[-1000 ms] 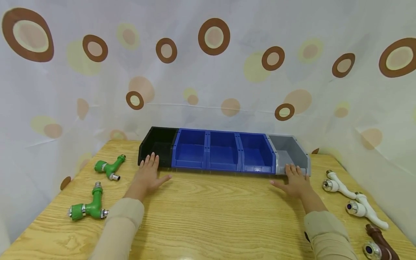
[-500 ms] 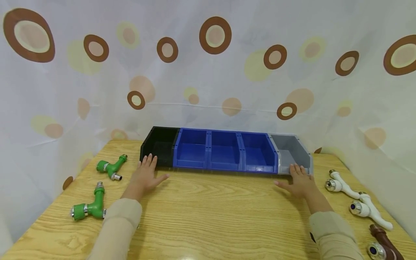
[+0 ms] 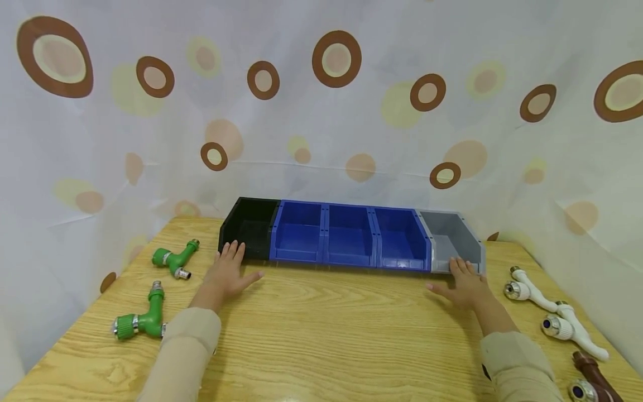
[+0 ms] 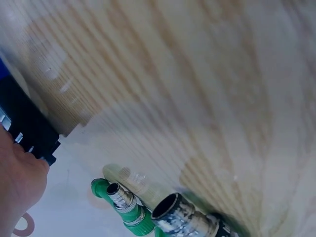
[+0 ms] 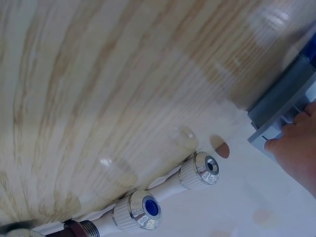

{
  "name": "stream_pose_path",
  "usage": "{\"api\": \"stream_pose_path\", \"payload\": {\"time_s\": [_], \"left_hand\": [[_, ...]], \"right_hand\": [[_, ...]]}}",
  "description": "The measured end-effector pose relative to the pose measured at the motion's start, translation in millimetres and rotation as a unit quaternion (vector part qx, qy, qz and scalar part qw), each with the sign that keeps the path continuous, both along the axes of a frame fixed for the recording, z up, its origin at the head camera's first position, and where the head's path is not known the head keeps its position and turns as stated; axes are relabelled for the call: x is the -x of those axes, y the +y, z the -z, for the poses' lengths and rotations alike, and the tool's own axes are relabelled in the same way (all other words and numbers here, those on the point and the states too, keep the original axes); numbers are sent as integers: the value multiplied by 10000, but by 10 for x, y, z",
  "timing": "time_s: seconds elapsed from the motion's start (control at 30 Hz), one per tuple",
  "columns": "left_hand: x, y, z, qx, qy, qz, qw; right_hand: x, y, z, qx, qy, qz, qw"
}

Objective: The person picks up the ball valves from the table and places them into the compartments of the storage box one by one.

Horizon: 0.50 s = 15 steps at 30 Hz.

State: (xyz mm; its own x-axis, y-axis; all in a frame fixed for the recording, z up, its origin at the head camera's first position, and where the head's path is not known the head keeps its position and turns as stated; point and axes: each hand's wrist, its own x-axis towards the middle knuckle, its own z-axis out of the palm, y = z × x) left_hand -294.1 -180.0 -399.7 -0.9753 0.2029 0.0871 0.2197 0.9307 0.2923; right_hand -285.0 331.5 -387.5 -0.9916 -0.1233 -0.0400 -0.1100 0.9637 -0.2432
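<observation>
Your left grip (image 3: 227, 274) lies with fingers straight and thumb spread, fingertips at the front lip of the black bin (image 3: 257, 250). Your right grip (image 3: 463, 285) is laid out much the same at the lip of the grey bin (image 3: 446, 245), pinching nothing. Between and just beyond the two grips, three blue bins (image 3: 350, 237) complete the row; the worktop (image 3: 341, 335) runs back from it towards you.

Left of your left grip lies one green tap (image 3: 176, 260); another green tap (image 3: 143, 322) sits nearer you, partly behind the sleeve (image 3: 188, 346). Right of your right grip are two white taps (image 3: 529, 290), with a brown tap (image 3: 595, 377) closest to you, cut off by the view's edge.

I judge you're squaring or steadying the row. If it sits straight, the next move calls for lifting both grips off evenly, without dragging the end bins.
</observation>
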Motion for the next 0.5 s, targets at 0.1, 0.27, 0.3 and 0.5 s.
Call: {"api": "stream_pose_path", "payload": {"time_s": [0.1,0.27,0.3,0.5], "left_hand": [[-13,5,-1,-5,-4,15,10000],[-35,7,-15,-24,-41,8,10000],[-37,7,-18,-30,-42,10,10000],[-44,4,-17,38,-47,8,10000]], "right_hand": [[-5,7,5,-10,37,1,10000],[1,26,20,-62,122,-30,9999],[2,30,23,-56,135,-35,9999],[-5,39,18,38,138,-57,9999]]}}
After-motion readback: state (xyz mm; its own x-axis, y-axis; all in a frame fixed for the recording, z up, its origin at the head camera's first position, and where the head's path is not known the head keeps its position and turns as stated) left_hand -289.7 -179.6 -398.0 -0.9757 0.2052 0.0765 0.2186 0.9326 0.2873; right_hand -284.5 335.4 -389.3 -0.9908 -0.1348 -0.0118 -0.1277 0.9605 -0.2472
